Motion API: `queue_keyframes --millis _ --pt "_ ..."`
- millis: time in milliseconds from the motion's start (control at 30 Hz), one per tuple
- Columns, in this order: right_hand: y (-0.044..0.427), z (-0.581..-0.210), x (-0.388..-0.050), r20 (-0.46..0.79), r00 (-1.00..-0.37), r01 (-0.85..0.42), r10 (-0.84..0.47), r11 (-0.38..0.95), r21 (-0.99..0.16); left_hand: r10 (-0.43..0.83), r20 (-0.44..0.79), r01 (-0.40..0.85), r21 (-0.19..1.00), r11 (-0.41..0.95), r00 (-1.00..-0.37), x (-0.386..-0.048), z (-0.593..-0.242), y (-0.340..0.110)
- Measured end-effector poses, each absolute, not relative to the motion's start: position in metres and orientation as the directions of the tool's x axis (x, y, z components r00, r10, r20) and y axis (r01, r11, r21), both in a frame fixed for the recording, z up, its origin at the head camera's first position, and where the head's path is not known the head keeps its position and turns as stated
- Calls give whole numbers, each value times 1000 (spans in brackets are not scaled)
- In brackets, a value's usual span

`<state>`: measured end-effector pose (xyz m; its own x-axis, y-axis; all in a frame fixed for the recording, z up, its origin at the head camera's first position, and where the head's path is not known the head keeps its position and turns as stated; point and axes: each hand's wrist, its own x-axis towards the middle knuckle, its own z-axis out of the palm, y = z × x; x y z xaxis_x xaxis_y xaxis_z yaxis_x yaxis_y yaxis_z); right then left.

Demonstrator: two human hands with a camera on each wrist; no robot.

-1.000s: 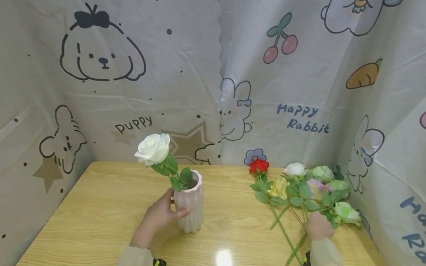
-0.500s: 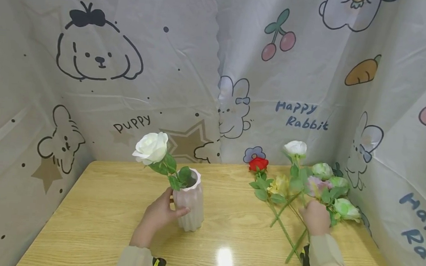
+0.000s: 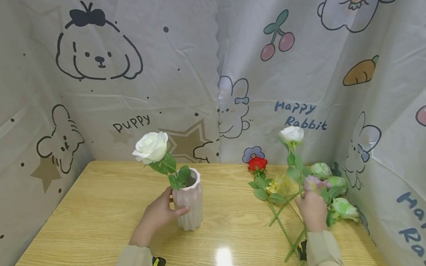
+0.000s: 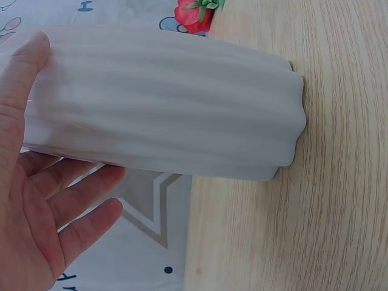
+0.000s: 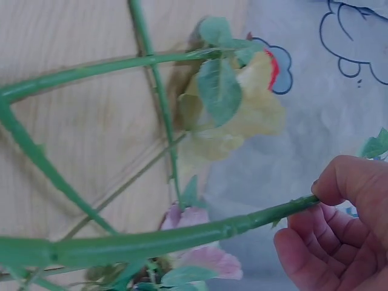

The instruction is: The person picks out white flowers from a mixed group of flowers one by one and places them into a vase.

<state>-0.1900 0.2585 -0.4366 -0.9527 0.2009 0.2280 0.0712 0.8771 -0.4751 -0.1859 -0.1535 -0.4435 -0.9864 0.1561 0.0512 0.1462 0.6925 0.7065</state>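
Observation:
A pale ribbed vase point(image 3: 190, 209) stands upright on the table, with one white rose point(image 3: 151, 147) leaning left out of its mouth. My left hand point(image 3: 162, 212) holds the vase at its left side, thumb across the front; in the left wrist view, the other fingers pass behind the vase point(image 4: 170, 109). At the right, my right hand point(image 3: 313, 210) pinches the stem of a second white rose point(image 3: 292, 134), whose bloom stands above the pile. The right wrist view shows that green stem point(image 5: 182, 239) between thumb and forefinger.
Around the right hand lie a red rose point(image 3: 257, 164), a yellow flower point(image 3: 280, 185), a pink-purple flower point(image 3: 314, 184) and several pale green blooms point(image 3: 345, 208). Their stems cross toward the front. A printed curtain point(image 3: 188, 65) encloses the wooden table point(image 3: 100, 211) behind and at the sides.
The right hand has lifted the second white rose out of the pile, raising its bloom and shifting slightly left. The left hand still holds the vase in the same place.

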Motion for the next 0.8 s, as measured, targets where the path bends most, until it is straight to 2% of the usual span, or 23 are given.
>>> queue_keyframes --millis 267,633,800 --pt "251 -424 -192 288 -941 27 178 889 -458 156 49 145 706 693 -986 -186 -443 -154" --pt "236 -400 -196 304 -940 -1 152 894 -449 167 51 153 710 687 -985 -184 -442 -154" --pt "228 -395 -199 408 -905 -60 120 913 -403 165 49 150 713 685 -985 -185 -442 -153"
